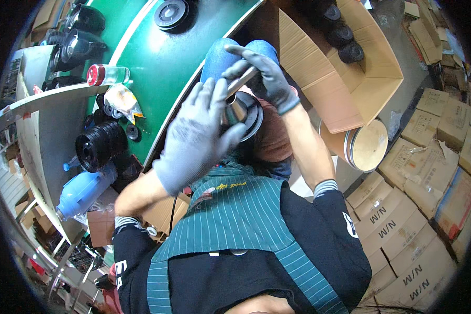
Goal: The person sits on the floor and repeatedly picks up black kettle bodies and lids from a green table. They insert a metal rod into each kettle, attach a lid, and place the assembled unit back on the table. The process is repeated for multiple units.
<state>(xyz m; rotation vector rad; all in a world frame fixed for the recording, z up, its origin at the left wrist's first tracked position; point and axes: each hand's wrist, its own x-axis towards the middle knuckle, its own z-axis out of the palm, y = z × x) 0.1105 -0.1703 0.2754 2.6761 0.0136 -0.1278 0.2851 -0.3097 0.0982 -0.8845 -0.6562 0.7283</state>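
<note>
A round dark disc (255, 116) with a shiny metal cone (234, 111) on it rests by my lap. A slim metal tube (242, 82) slants up from the cone's narrow end. My left hand (196, 131), in a grey glove, has its fingers stretched out along the left of the cone, with the thumb reaching across its lower side. My right hand (264, 78), also gloved, has the tube's upper end against its palm, its fingers bent over toward the left. The glove hides part of the contact between tube and palm.
On the green table (157, 63) lie a black lidded disc (171, 14), a red-capped jar (108, 75), a plastic bag (123, 100) and black ribbed parts (100, 145). To the right stand an open carton (319, 78), a round drum (368, 145) and stacked boxes (397, 230).
</note>
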